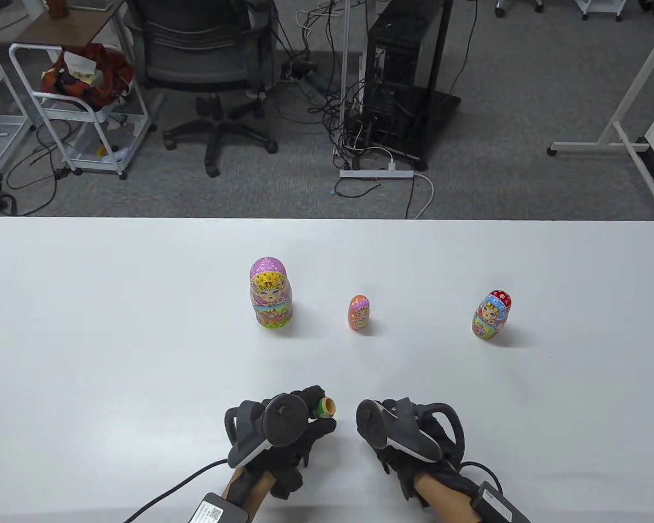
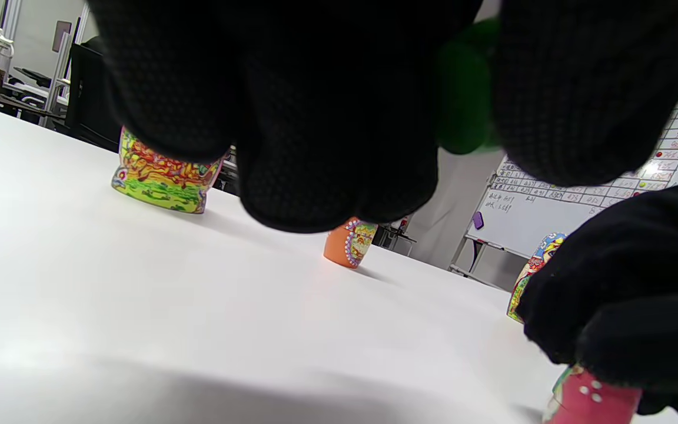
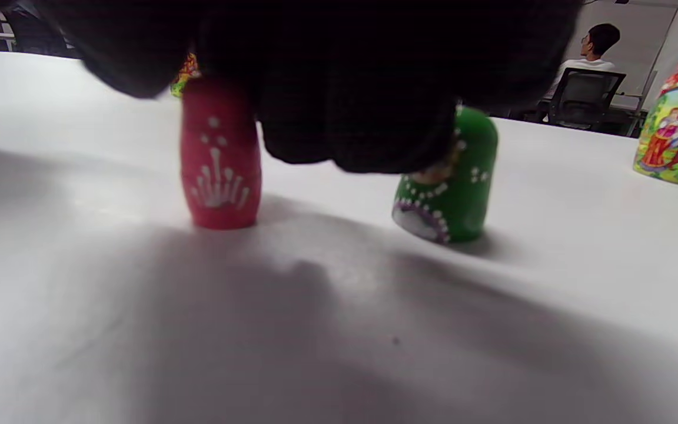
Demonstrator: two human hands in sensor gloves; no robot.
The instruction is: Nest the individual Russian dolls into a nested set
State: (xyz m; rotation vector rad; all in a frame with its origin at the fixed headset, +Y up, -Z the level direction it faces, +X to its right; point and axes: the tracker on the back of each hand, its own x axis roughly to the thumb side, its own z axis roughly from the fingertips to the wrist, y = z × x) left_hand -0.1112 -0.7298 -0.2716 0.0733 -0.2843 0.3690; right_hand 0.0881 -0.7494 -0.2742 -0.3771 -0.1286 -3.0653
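left hand: a green half-shell is pinched in curled fingers, its open mouth turned right.
right hand: just right of the left; fingers curled low over the table, grip hidden.
red doll: upright under the right fingers.
green piece: tilted, beside the red doll.
nearer hand: right, judged.

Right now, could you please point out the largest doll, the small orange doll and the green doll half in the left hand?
largest doll (image 1: 271, 294), table view, on its painted face.
small orange doll (image 1: 359, 314), table view, on its body front.
green doll half (image 1: 325, 406), table view, on its open rim beside the left hand (image 1: 283, 430) fingers.
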